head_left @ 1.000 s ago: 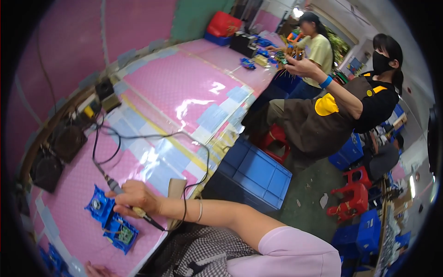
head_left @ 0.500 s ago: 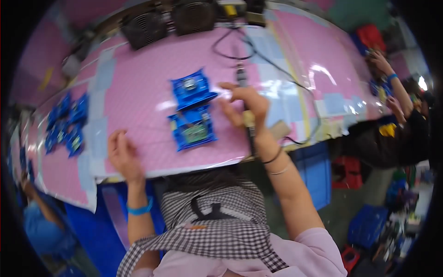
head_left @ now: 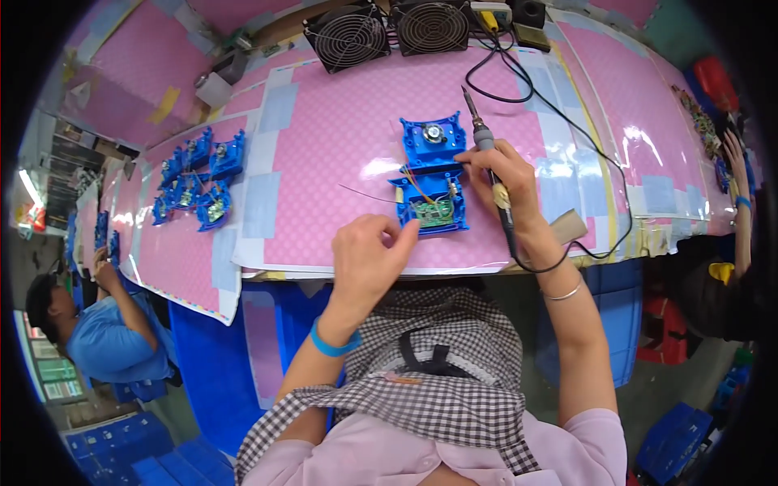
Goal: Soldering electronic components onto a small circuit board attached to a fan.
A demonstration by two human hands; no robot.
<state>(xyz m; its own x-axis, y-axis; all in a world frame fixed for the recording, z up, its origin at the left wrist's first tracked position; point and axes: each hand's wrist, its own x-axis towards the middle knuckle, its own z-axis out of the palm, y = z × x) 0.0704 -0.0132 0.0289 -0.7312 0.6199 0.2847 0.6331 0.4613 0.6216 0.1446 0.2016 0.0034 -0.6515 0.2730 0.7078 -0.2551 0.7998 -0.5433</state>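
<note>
A blue plastic casing lies open in two halves on the pink-covered table. Its far half (head_left: 433,142) carries a round metal part, and its near half (head_left: 413,188) holds a green circuit board (head_left: 432,213). Thin wires link the halves, and one dark wire sticks out leftward. My right hand (head_left: 509,174) grips a soldering iron (head_left: 484,139), metal tip pointing up and away, right beside the casing. By the near half's lower left corner is my left hand (head_left: 363,257), thumb stretched out apart from loosely bent fingers. Its fingertips are partly hidden; nothing shows in it.
Several similar blue casings (head_left: 194,180) lie on the left. Two black fans (head_left: 348,39) stand at the back. The iron's black cable (head_left: 596,138) loops across the right side, past a small tan piece (head_left: 569,227). Other people (head_left: 113,332) work at both sides.
The view has swung left, so the table appears further right. My left hand has come in close to the near half of the casing. The right hand still holds the soldering iron.
</note>
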